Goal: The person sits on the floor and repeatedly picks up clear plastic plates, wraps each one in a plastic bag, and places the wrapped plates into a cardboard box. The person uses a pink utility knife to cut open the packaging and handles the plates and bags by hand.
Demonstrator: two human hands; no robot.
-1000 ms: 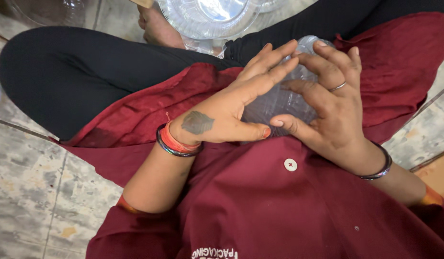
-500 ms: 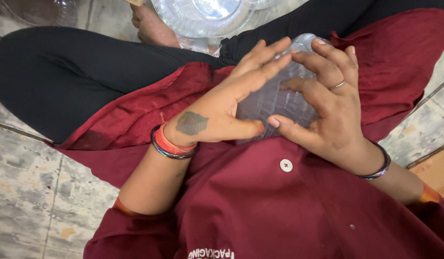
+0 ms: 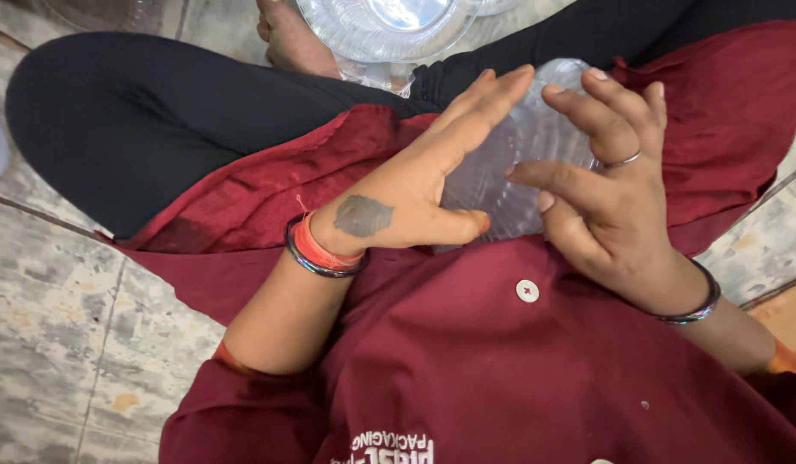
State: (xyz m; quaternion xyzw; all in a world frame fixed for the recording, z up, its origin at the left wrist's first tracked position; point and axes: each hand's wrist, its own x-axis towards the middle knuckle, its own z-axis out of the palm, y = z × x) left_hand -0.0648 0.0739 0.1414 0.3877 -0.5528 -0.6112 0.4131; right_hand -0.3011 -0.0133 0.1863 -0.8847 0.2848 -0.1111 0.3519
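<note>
Hands (image 3: 518, 185) pressing clear plastic lid (image 3: 522, 159), lap

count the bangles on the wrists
2 wrists carry them: a dark bangle beside a red band on the left wrist, and a dark bangle on the right wrist. More may be hidden underneath.

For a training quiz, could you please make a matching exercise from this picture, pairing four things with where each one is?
Things:
1. clear plate
2. plate stack
3. ring
4. white button

Places:
A. on a finger of the right hand
B. on the maroon shirt, below the hands
C. between the left hand and the right hand
D. at the top, by the bare foot

Pairs: 1-C, 2-D, 3-A, 4-B
</note>
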